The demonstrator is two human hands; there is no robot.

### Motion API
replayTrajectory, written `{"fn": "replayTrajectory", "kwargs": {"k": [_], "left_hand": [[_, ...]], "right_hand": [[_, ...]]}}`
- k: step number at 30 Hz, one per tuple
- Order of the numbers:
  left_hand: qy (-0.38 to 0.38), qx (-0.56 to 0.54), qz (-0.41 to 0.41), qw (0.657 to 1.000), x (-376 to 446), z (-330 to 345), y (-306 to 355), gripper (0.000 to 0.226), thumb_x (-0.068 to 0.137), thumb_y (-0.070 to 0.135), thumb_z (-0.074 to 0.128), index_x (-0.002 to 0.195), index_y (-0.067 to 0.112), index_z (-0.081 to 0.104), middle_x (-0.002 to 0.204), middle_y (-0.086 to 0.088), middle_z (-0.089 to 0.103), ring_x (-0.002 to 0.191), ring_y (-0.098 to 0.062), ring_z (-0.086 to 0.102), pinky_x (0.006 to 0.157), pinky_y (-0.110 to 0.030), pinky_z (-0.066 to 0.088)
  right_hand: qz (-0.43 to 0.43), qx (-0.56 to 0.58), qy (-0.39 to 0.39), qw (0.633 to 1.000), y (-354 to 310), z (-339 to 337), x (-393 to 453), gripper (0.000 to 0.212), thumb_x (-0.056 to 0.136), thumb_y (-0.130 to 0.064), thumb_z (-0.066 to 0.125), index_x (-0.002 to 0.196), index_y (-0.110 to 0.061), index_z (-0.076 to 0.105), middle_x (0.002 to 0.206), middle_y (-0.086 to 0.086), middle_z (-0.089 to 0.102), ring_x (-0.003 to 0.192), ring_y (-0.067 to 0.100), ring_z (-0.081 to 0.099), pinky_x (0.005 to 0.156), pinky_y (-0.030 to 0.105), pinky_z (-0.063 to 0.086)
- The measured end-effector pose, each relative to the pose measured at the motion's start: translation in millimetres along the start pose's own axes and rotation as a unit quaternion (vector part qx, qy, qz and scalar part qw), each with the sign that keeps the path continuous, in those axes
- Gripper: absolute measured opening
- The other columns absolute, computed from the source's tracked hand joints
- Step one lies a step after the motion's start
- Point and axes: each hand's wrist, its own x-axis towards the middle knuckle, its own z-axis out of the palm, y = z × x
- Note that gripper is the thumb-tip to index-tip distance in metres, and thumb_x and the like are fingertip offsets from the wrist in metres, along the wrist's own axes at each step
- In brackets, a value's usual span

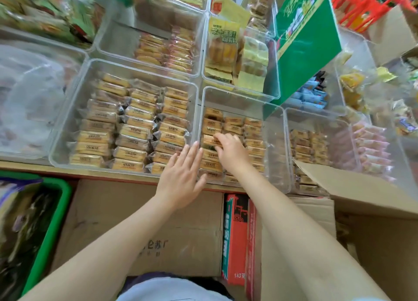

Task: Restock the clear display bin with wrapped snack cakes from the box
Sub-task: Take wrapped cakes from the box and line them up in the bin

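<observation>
- Clear display bin [274, 142]: transparent plastic, on the shelf edge, centre-right; holds three rows of wrapped snack cakes [234, 125], filled more toward the near side, bare floor at the far end.
- Right hand [230, 151]: reaches inside this bin over the left-hand row; fingers curled down onto a cake near the row's middle; whether they actually pinch it cannot be told.
- Left hand [181, 178]: fingers straight and slightly spread, palm down, against the outside of the bin's near-left corner, fingertips at the wall between it and the neighbouring bin.
- Larger clear bin [67, 128]: just left, touching; packed with three rows of similar yellow wrapped cakes.
- Cardboard box [339, 187]: open flap at lower right, overlapping the next bin's near corner.
- Green carton [309, 45]: tilted, leaning above the bins at upper right.
- Green crate [56, 212]: lower left, below the shelf.
</observation>
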Motion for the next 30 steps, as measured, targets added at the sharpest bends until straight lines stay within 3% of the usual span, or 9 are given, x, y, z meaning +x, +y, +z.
{"fn": "replayTrajectory", "kwargs": {"k": [4,8,10,13,16,18,22,27,30], "left_hand": [[-0.013,0.011,0.002,1.000,1,1,1,0.073,0.102,0.057,0.008,0.160,0.014,0.001,0.168,-0.006,-0.005,0.157,-0.024,0.002,0.126,-0.044,0.015],[-0.026,0.010,-0.003,1.000,-1,-6,2,0.073,0.101,0.058,0.004,0.160,0.016,-0.006,0.167,-0.004,-0.012,0.157,-0.021,-0.005,0.128,-0.043,0.012],[-0.039,0.002,-0.012,0.999,-2,-11,3,0.071,0.104,0.059,0.007,0.161,0.019,-0.008,0.168,-0.001,-0.015,0.156,-0.018,-0.009,0.127,-0.040,0.007],[-0.051,-0.052,-0.051,0.996,-4,-25,12,0.070,0.106,0.054,0.028,0.164,0.023,0.005,0.170,0.000,-0.010,0.156,-0.017,-0.010,0.125,-0.040,0.000],[0.004,-0.105,-0.075,0.992,-21,-38,51,0.061,0.103,0.039,0.049,0.158,0.016,0.033,0.170,-0.008,0.010,0.157,-0.024,0.004,0.126,-0.046,0.003],[0.034,-0.150,-0.051,0.987,-36,-46,99,0.051,0.100,0.031,0.057,0.147,0.015,0.049,0.165,-0.010,0.027,0.153,-0.029,0.020,0.126,-0.050,0.011],[0.095,-0.238,0.059,0.965,-62,-58,215,0.039,0.091,0.026,0.053,0.127,0.016,0.064,0.146,-0.011,0.051,0.137,-0.032,0.041,0.118,-0.058,0.025],[0.108,-0.131,0.168,0.971,-49,-72,347,0.041,0.101,0.034,0.050,0.142,0.028,0.052,0.158,0.001,0.038,0.145,-0.023,0.033,0.119,-0.043,0.023],[0.066,-0.018,0.180,0.981,-9,-46,412,0.068,0.101,0.033,0.047,0.161,0.016,0.019,0.170,-0.009,0.009,0.157,-0.028,0.005,0.128,-0.044,0.003]], "right_hand": [[-0.037,0.026,-0.001,0.999,3,10,-15,0.044,0.106,-0.024,0.042,0.150,-0.017,0.043,0.148,0.004,0.049,0.139,0.024,0.038,0.110,0.048,0.041],[-0.011,-0.057,-0.131,0.990,5,4,-27,0.065,0.106,-0.050,0.031,0.161,-0.029,0.004,0.169,0.000,0.002,0.155,0.022,0.004,0.123,0.050,0.012],[-0.022,-0.080,-0.122,0.989,3,-12,-35,0.063,0.106,-0.048,0.034,0.161,-0.027,0.012,0.169,0.001,0.004,0.155,0.023,0.005,0.123,0.051,0.010],[-0.072,-0.019,-0.045,0.996,5,-41,-65,0.043,0.104,-0.035,0.043,0.143,-0.020,0.052,0.151,0.004,0.045,0.140,0.023,0.038,0.117,0.049,0.030],[-0.122,0.082,0.087,0.985,27,-78,-120,0.024,0.102,-0.022,0.048,0.105,-0.013,0.070,0.097,0.000,0.067,0.088,0.014,0.061,0.077,0.036,0.054],[-0.133,0.105,0.192,0.967,54,-99,-161,0.022,0.100,-0.018,0.049,0.087,-0.010,0.065,0.073,-0.004,0.059,0.063,0.008,0.053,0.056,0.024,0.045],[-0.075,0.107,0.326,0.936,125,-118,-236,0.028,0.096,-0.025,0.046,0.078,-0.009,0.060,0.065,-0.012,0.053,0.053,0.008,0.040,0.049,0.010,0.029],[0.106,0.062,0.213,0.969,244,-105,-285,0.031,0.100,-0.026,0.050,0.070,-0.020,0.044,0.061,-0.009,0.047,0.053,0.007,0.044,0.052,0.023,0.027],[0.223,0.051,0.100,0.968,316,-87,-289,0.024,0.100,-0.032,0.048,0.087,-0.015,0.058,0.095,0.005,0.065,0.087,0.027,0.063,0.066,0.034,0.043]]}}
